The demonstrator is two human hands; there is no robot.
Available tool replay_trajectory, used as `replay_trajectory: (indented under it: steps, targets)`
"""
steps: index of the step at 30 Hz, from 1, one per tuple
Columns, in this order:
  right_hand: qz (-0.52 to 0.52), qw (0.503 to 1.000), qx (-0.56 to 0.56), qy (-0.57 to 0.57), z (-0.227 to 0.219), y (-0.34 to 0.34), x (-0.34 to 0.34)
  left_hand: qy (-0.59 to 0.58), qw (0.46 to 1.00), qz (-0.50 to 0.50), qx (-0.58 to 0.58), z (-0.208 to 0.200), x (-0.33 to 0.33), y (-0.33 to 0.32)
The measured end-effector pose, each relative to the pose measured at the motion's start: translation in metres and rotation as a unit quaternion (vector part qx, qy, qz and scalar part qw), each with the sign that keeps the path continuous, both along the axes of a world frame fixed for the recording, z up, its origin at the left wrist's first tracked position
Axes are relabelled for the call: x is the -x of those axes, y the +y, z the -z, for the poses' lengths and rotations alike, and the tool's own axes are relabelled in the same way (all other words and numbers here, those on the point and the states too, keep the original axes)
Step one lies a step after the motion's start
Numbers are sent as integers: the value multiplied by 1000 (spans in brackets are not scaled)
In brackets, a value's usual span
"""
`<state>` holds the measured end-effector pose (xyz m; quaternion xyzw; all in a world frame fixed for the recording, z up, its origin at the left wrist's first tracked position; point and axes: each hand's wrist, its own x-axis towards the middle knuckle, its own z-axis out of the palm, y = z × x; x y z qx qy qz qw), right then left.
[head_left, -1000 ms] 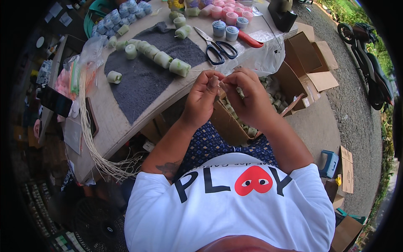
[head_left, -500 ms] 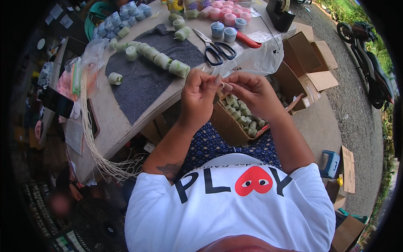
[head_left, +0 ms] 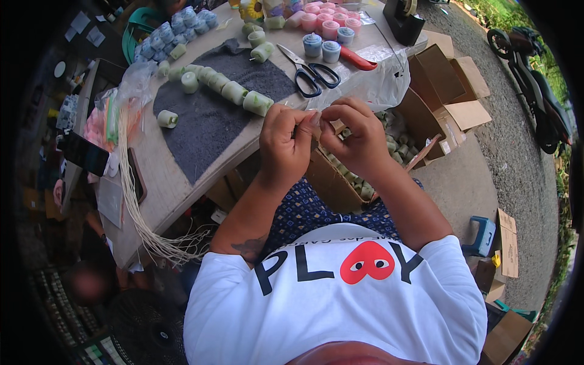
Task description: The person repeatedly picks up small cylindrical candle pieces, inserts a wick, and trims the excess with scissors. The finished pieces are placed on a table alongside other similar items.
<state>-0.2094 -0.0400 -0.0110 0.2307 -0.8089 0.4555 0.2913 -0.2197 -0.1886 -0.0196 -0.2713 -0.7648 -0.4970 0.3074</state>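
My left hand (head_left: 283, 139) and my right hand (head_left: 360, 135) meet at the fingertips just past the table's near edge. Both are closed in a pinch, and what they hold is too small to make out. Close beyond my left hand, a row of pale green candle-like cylinders (head_left: 233, 93) crosses a dark grey cloth (head_left: 204, 131). Scissors with dark blue handles (head_left: 311, 76) lie with their blades parted beyond my hands. Below my right hand stands a cardboard box (head_left: 331, 182) holding many more green cylinders, partly hidden by my hand and arm.
Pink cups (head_left: 330, 28), blue cups (head_left: 312, 44) and a red-handled tool (head_left: 358, 59) stand or lie at the back. Long white strings (head_left: 137, 198) hang over the table's left edge. An open carton (head_left: 441, 76) and a black tape dispenser (head_left: 404, 24) are at the right.
My right hand has turned, its fingers curling in more, and moved slightly left. My left hand stays nearly in place. The things on the table have not been moved.
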Motion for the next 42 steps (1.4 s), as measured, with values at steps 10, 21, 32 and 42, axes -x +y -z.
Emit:
replay_trajectory:
  steps: [10,21,32,42]
  targets:
    - [33,994,-52,94,-3,0,4,-51,998,-1,-30,1,7,-8]
    - [-80,987,-136,-27,-2,7,-16,-78,995,66,6,12,-11,-19]
    - [-103,978,-180,-13,-1,11,-27,-111,979,144,98,14,-14,-52]
    - [-98,981,51,-159,-17,27,-36,-38,853,-113,509,-12,42,-85]
